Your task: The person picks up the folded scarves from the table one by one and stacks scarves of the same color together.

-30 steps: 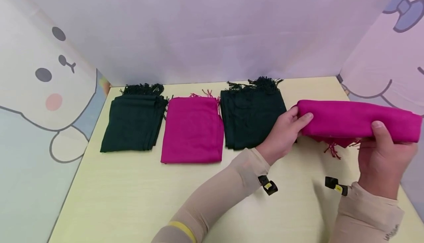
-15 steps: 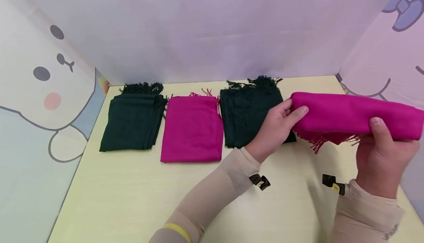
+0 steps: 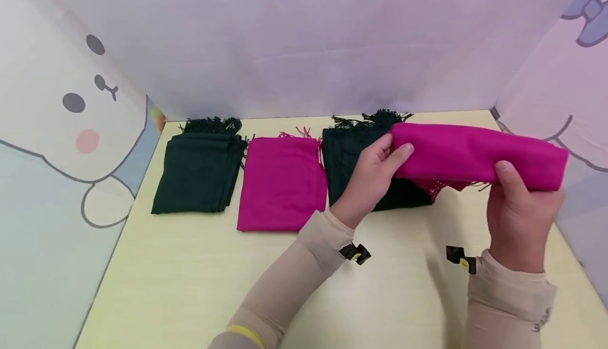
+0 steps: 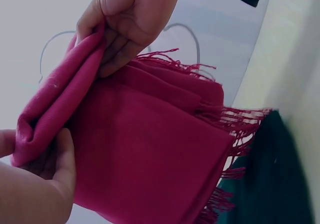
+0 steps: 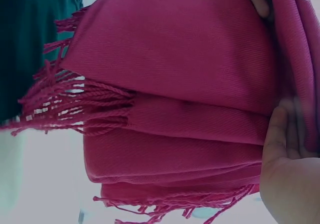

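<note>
Both hands hold up a folded magenta scarf (image 3: 475, 151) over the right part of the table. My left hand (image 3: 366, 182) grips its left end, thumb on the near face. Farther right, my right hand (image 3: 522, 219) grips it from below with the thumb in front. In the left wrist view, the scarf's folded layers (image 4: 145, 144) hang from a rolled-over top, fringe to one side. The right wrist view shows the hanging fringe (image 5: 100, 104) close up. Behind the left hand lies a folded dark green scarf (image 3: 339, 159), partly covered by the held one.
Left of that lie a second folded magenta scarf (image 3: 282, 185) and another dark green scarf (image 3: 197, 172), in a row with fringes toward the back. They rest on a pale wooden table (image 3: 190, 280). A pale curtain (image 3: 309, 37) with cartoon prints stands around the back and sides.
Both hands have moved left and slightly up with the magenta scarf. It now overlaps more of the nearest dark green scarf. The row on the table stays put.
</note>
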### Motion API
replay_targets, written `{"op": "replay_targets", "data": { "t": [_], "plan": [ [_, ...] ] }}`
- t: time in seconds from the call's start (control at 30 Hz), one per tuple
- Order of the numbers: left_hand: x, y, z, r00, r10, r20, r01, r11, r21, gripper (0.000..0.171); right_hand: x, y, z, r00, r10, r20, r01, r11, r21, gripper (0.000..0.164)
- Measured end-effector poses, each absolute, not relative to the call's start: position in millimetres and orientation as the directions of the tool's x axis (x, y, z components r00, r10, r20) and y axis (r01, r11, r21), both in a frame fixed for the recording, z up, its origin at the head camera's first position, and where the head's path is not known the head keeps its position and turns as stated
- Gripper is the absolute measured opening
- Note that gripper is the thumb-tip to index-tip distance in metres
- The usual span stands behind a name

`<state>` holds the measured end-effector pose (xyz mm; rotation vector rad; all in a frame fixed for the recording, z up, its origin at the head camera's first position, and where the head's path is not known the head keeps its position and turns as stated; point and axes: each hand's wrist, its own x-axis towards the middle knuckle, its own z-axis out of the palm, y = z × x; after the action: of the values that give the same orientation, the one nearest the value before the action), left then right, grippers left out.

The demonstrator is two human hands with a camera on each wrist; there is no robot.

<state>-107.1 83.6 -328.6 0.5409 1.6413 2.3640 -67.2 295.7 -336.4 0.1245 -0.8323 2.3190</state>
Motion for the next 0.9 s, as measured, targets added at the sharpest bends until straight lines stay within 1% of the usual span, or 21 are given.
{"op": "replay_targets", "data": {
  "t": [0.23,0.43,0.53,0.7,0.9],
  "plan": [
    [-111,59,-325,-0.924,0.352,0.153,0.013,-0.371,0.929,0.025,-74,274,-336,-0.819,0.49,0.298,-0.563,-0.589,-0.58,0.046],
    [-114,40,-322,-0.931,0.326,0.164,0.044,-0.346,0.937,0.024,-82,258,-334,-0.834,0.44,0.333,-0.549,-0.606,-0.576,0.041],
    [-116,32,-321,-0.938,0.307,0.163,0.053,-0.337,0.94,0.025,-85,251,-332,-0.849,0.415,0.326,-0.526,-0.615,-0.588,0.041],
    [-117,18,-319,-0.952,0.264,0.154,0.058,-0.34,0.939,0.027,-90,237,-329,-0.869,0.377,0.322,-0.494,-0.611,-0.619,0.042],
    [-119,5,-319,-0.964,0.21,0.165,0.096,-0.301,0.949,0.024,-95,222,-327,-0.877,0.336,0.344,-0.48,-0.563,-0.672,0.038]
  ]
}}
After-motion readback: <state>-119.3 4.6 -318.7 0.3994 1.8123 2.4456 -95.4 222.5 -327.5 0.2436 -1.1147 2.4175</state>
